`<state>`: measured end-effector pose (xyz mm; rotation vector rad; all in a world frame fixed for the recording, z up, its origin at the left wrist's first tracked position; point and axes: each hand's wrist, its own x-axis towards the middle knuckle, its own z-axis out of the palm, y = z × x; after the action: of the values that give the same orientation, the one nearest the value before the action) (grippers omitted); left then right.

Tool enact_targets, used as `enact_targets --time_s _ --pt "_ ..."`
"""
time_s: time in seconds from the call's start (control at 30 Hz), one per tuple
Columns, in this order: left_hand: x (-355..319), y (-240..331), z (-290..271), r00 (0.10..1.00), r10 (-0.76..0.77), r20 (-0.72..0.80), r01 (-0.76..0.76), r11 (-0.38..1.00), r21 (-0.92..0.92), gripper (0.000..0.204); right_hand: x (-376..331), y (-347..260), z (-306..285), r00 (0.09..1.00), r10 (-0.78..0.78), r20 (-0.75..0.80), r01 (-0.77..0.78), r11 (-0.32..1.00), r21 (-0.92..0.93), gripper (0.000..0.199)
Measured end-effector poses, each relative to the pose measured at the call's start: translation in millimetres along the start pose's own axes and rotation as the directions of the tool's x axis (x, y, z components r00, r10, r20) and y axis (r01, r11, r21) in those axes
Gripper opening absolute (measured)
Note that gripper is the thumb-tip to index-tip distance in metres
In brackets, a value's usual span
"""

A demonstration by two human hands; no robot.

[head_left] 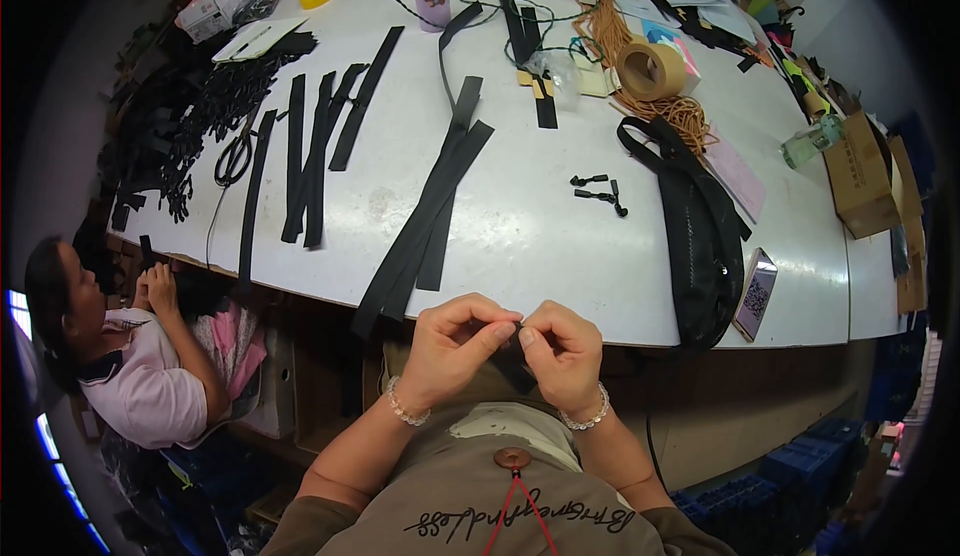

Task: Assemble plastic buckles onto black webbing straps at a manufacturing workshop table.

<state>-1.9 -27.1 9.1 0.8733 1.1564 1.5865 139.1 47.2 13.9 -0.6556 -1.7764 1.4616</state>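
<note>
Pinching a black strip (515, 368) at six o'clock, thumbs closed against forefingers of left hand (450, 346) and right hand (563, 351), seemingly for fine control, with black straps (428, 226) at eleven on the tabletop (545, 251), likely for reach.

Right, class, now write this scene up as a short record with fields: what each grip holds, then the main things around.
Left grip: pinching a black piece, mostly hidden, its kind unclear
Right grip: pinching the same piece
Crossed black strips: on the table, beyond the left grip
Black-handled scissors: farther left
Black bag: right side, strap attached
Phone: right of the bag
Brown tape roll: far right area
Co-worker: left, hands together
</note>
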Motion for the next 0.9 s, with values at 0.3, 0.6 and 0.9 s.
enact_targets --time_s 0.3,0.6,0.9 --pt "-25 1 12 0.961 -0.262 -0.091 0.255 0.963 -0.087 0.018 -23 9 -4 0.978 0.211 0.004 -0.203 0.935 0.292 0.006" --pt "-48 -71 15 0.805 -0.580 -0.123 0.545 0.806 -0.230 0.014 -80 58 -4 0.738 0.675 -0.008 -0.577 0.637 0.511 0.012" --pt "-42 -101 19 0.790 -0.556 -0.257 0.497 0.827 -0.262 0.013 -75 85 6 0.747 0.645 -0.161 -0.500 0.704 0.504 0.011"
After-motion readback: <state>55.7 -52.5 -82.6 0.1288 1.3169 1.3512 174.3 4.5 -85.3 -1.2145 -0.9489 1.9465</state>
